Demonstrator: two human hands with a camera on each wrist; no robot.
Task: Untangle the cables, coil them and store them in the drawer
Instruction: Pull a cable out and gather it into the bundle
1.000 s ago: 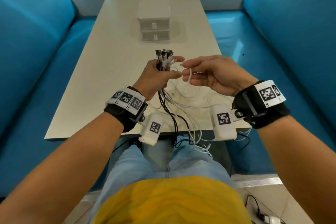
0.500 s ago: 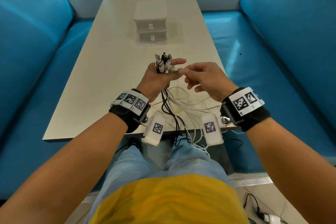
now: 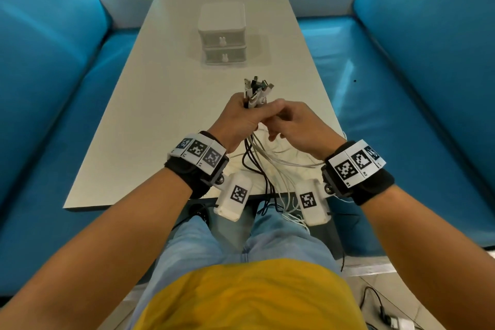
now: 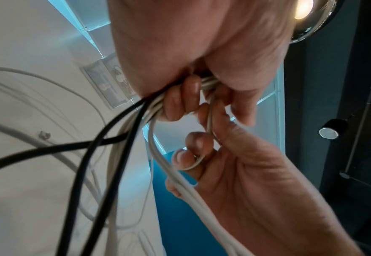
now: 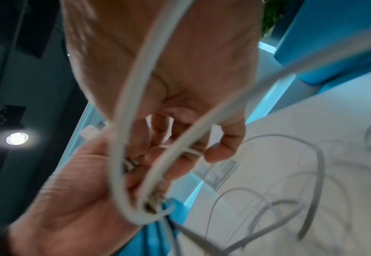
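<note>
My left hand (image 3: 241, 118) grips a bundle of black and white cables (image 3: 258, 158) just above the table, with their plugs (image 3: 257, 90) sticking up out of the fist. In the left wrist view its fingers (image 4: 186, 98) curl round the strands. My right hand (image 3: 288, 122) is pressed against the left fist, its fingers curled, and pinches a thin white cable (image 4: 209, 121). The loose lengths trail over the near table edge onto my lap. The small white two-drawer unit (image 3: 222, 37) stands further down the table with both drawers closed.
The long pale table (image 3: 160, 115) runs away from me between two blue benches (image 3: 53, 115). More white cable loops (image 5: 289, 173) lie on the tabletop under my hands. A charger and cord (image 3: 393, 323) lie on the floor at lower right.
My right hand has moved left with the thin white cable and now meets the left fist. The left hand keeps its grip on the bundle.
</note>
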